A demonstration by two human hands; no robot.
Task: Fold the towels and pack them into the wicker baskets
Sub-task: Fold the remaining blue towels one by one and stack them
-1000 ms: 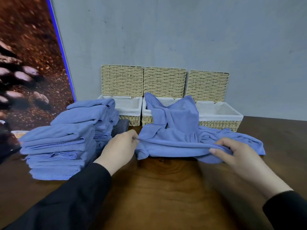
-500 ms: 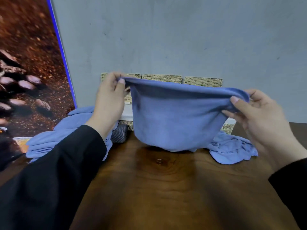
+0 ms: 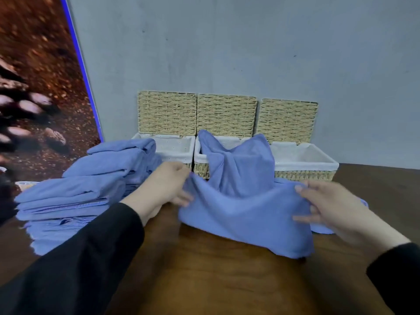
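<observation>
From the head view, my left hand [image 3: 167, 188] pinches the left upper corner of a blue towel [image 3: 245, 221], fingers [image 3: 181, 198] curled round the cloth; my right hand [image 3: 327, 208] grips the right upper corner, thumb on top and fingers tucked into the fabric, somewhat blurred; the towel hangs between my two hands, sagging in the middle, its lower edge lying on the brown wooden bench [image 3: 216, 276]; behind it a second blue towel [image 3: 238, 164] drapes over the front rim of the middle wicker basket [image 3: 201, 165] and down onto the bench, touching the towel I hold; the left wicker basket [image 3: 175, 148] and the right wicker basket [image 3: 304, 164] stand just beside the middle one, all three in a row against the grey wall [image 3: 227, 53], white-lined, lids raised upright behind them; I see nothing inside the left and right baskets but lining; to my left, a stack of folded blue towels [image 3: 86, 189] sits on the bench, its far end touching the left basket; both my sleeves are black; a brown mottled panel [image 3: 38, 87] with a blue edge stands at far left.
</observation>
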